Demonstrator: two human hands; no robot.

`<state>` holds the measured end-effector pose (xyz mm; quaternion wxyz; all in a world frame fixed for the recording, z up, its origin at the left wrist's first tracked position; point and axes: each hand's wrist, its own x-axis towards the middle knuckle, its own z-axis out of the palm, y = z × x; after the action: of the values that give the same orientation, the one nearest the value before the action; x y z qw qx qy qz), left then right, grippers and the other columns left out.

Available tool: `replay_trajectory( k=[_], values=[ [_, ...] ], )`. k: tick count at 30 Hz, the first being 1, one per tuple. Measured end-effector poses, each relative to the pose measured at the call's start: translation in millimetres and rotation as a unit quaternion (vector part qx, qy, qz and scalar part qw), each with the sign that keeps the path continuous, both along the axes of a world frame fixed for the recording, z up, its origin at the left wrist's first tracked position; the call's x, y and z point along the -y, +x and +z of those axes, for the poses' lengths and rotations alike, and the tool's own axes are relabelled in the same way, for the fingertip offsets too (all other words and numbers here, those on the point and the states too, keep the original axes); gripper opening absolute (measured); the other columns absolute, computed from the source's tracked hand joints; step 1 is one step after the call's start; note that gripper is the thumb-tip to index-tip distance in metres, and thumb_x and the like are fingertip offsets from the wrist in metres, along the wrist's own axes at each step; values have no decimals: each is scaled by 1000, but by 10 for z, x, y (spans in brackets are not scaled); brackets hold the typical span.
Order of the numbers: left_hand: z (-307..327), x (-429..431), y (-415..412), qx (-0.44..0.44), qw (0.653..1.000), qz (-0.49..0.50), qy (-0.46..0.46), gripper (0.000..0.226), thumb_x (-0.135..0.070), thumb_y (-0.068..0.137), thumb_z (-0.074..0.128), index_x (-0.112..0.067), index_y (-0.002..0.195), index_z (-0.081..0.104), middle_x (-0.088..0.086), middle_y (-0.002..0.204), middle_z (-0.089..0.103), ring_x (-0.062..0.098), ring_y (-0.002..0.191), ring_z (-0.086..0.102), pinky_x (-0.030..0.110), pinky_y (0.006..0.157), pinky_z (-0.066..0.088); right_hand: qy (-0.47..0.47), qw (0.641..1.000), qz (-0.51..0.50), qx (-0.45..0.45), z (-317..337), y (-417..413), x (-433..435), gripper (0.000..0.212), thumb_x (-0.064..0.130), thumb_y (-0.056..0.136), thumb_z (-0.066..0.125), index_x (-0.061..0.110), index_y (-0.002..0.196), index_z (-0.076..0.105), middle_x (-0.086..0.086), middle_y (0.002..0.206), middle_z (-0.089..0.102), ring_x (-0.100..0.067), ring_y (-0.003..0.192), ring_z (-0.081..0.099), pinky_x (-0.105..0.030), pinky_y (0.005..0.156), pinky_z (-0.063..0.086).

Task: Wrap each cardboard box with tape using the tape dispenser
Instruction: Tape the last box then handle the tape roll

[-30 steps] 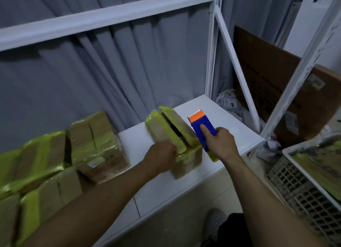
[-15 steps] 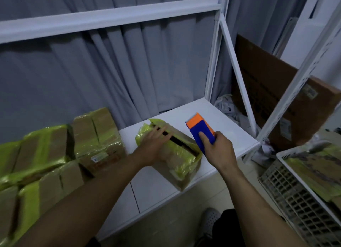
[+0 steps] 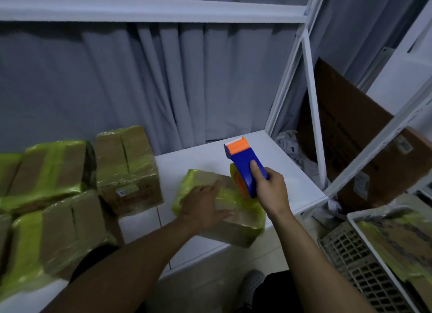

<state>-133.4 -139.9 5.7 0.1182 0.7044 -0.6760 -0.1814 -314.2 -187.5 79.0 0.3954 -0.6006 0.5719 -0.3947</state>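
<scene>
The cardboard box [image 3: 219, 209] lay flat on the white shelf [image 3: 292, 179] under the left hand [image 3: 203, 211], whereas 1 second earlier it had stood tilted on an edge and half a second earlier it was partway down; the left hand, which had gripped the box from the side, was now spread wide, palm down, pressing on the top face. The right hand [image 3: 272, 191] stayed wrapped around the blue handle of the tape dispenser [image 3: 245, 166], thumb along its top; the dispenser had risen, its orange head now pointing up and away from the hand, while the roll sat at the box's far right edge, just left of the knuckles. Yellow-green tape [image 3: 253, 209] ran from the roll across the box's near right corner, below the right hand; whether it had been cut could not be told. By my reading, 1 pass had just been laid and the box turned to a fresh face, so the next strip could start there. The already taped boxes [image 3: 126, 170] sat well to the left of the left hand.
</scene>
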Motion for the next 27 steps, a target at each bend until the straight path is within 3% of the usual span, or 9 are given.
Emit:
replay_trajectory(
  k=[4,6,9,11,13,16,20,23,27],
  values=[
    [5,-291,131,-108,991,71,25,110,-63,79,70,-20,158,8,3,155,37,22,136,42,34,108,40,39,997,71,-16,-138,184,-105,51,57,100,53,15,74,60,4,62,61,-9,58,57,-22,58,42],
    [53,-451,276,-53,997,51,7,87,-58,85,66,-20,154,29,0,156,36,21,141,35,32,112,31,61,994,86,-31,-178,264,-122,49,57,100,52,14,80,62,2,69,65,-12,65,62,-22,60,44],
    [-1,-744,517,83,996,-15,-11,73,-72,91,40,-30,151,36,-11,161,23,26,153,5,52,121,0,92,990,90,-64,-70,399,-129,44,55,102,53,15,88,63,-1,82,70,-15,76,67,-26,64,48],
    [-114,-842,599,72,997,-37,4,79,-75,88,35,-31,154,31,-8,163,18,27,152,-1,56,121,10,103,987,81,-93,34,436,-116,39,48,103,53,14,85,60,-2,79,65,-14,72,63,-25,59,43],
    [-127,-921,639,70,997,-42,5,78,-70,87,47,-29,152,35,-2,162,25,31,151,11,48,118,24,80,986,66,-128,102,496,-170,41,44,102,54,14,74,55,-2,69,59,-17,64,57,-27,55,38],
    [-29,-986,659,104,994,-30,-18,76,-67,79,63,-29,143,49,-3,154,41,29,141,32,41,116,27,67,982,88,-152,103,580,-326,52,57,97,58,14,68,55,-2,64,60,-16,60,58,-26,53,38],
    [51,-1141,741,52,998,-11,-17,74,-65,73,73,-29,136,57,-14,150,43,22,139,27,33,109,36,73,974,124,-177,52,675,-425,65,74,87,59,10,80,67,-4,74,69,-17,69,67,-24,59,44],
    [72,-1174,860,3,1000,-6,-16,67,-71,76,66,-34,132,60,-19,148,43,16,136,29,33,104,43,60,974,127,-178,94,652,-421,64,76,87,58,14,69,60,0,64,64,-15,60,62,-25,56,42],
    [200,-1075,1128,112,990,-84,-1,50,-61,88,59,-37,132,61,-18,149,43,18,127,38,31,104,39,37,975,152,-160,119,577,-443,63,74,85,62,15,64,61,2,57,64,-13,54,62,-24,56,43]
  ],
)
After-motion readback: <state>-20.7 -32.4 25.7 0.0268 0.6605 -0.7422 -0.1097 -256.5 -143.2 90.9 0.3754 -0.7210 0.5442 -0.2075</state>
